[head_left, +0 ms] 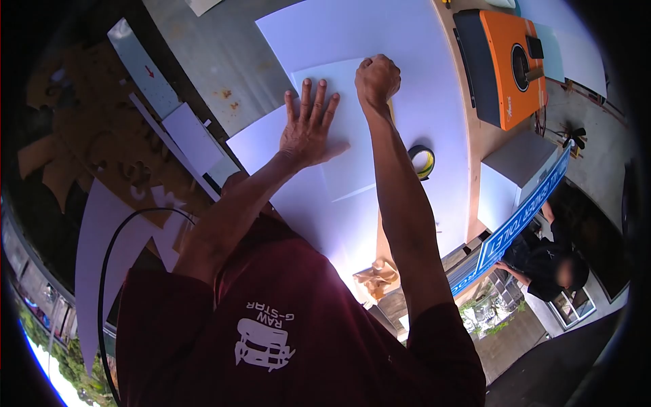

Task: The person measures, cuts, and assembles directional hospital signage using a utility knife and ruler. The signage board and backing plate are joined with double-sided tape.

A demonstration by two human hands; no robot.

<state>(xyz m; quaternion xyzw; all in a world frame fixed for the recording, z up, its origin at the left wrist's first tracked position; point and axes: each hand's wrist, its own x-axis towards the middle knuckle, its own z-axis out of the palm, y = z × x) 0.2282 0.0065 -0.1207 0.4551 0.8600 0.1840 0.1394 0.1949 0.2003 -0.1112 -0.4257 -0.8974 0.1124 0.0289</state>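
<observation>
My left hand [308, 129] lies palm down with its fingers spread on a thin, pale translucent sheet [346, 169]. That sheet rests on a larger white board [420, 68] on the table. At the sheet's upper right edge, my right hand [378, 80] is closed in a fist; whatever it holds is hidden. A narrow yellowish strip shows beside the right wrist. To the right of my right forearm, a roll of yellow and black tape [422, 163] sits on the board.
An orange machine [498, 68] stands at the right, near a grey box [519, 159]. At the lower right, another person [553, 264] holds a long blue sign [519, 227]. Crumpled brown paper [378, 277] lies near the table's edge. Cut panels [146, 71] are on the left.
</observation>
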